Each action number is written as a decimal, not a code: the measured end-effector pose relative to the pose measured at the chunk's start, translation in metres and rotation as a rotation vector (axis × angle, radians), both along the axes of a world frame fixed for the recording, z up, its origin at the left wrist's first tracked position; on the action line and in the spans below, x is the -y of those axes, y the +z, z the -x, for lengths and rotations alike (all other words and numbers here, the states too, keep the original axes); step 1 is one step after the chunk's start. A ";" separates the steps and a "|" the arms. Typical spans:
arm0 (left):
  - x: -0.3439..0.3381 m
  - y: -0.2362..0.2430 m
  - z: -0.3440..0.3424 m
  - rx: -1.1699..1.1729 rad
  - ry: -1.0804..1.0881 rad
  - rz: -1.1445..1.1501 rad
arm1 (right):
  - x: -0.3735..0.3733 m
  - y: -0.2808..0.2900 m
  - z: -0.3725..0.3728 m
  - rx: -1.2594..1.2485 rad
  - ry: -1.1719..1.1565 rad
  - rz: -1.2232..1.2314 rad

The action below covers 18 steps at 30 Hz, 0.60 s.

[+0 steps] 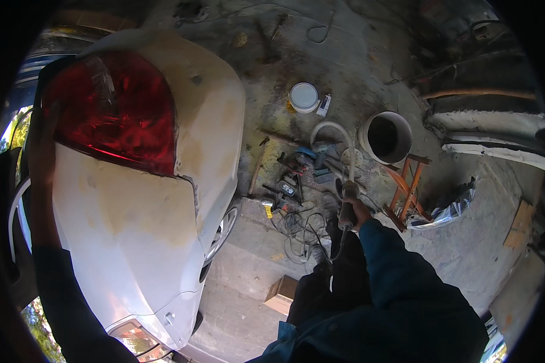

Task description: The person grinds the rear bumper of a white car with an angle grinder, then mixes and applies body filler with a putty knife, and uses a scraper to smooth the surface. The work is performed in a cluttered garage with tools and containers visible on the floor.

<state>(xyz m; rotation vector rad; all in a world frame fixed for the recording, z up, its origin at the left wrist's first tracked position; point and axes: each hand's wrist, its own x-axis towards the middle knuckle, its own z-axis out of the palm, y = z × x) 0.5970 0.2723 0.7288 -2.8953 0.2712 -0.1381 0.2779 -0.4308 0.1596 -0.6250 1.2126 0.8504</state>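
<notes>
In the head view, right of the white car, the right hand gripped a hosed tool; at the car's left edge, by its red lamp, was the left hand, open or closed I couldn't tell

1. The left arm stretches forward along the far left, its dark sleeve ending partway up, the forearm bare beyond it.
2. The left hand reaches well ahead, in shadow; its finger pose is hard to make out.
3. The right arm angles forward and inward, sleeved almost to the wrist.
4. The right hand curls in a grip, ahead of the trunk.
5. Dark trousers cover the legs.
</notes>
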 end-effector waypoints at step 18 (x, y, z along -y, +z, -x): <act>0.008 0.027 0.016 -0.017 0.044 0.002 | 0.007 -0.074 -0.167 0.207 -0.207 0.106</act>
